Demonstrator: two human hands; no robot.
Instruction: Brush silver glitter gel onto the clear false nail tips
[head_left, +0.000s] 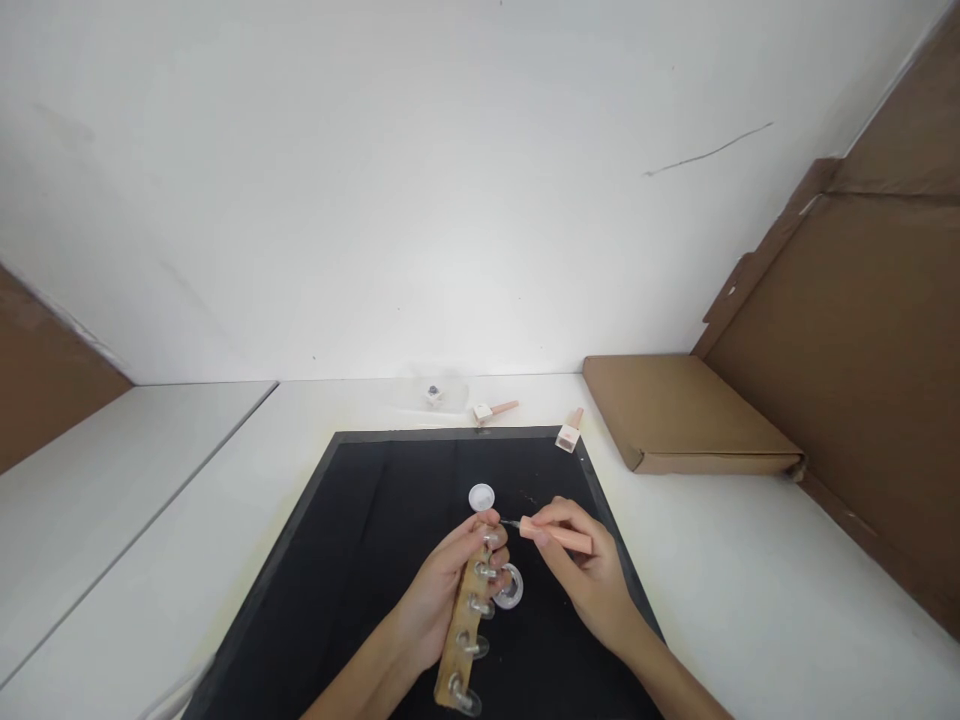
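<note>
Over the black mat (375, 540), your left hand (435, 580) grips the strip (452, 650) and your right hand (589, 575) pinches the brush (568, 539), its tip beside your left fingers (489, 517); a jerk could smear them.

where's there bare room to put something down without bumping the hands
Bare room shows on the mat between its left edge and the left hand, and on the table right of the mat, nearer than the box. Crowded: mid-mat, with the strip, white discs, brush and right hand.
</note>
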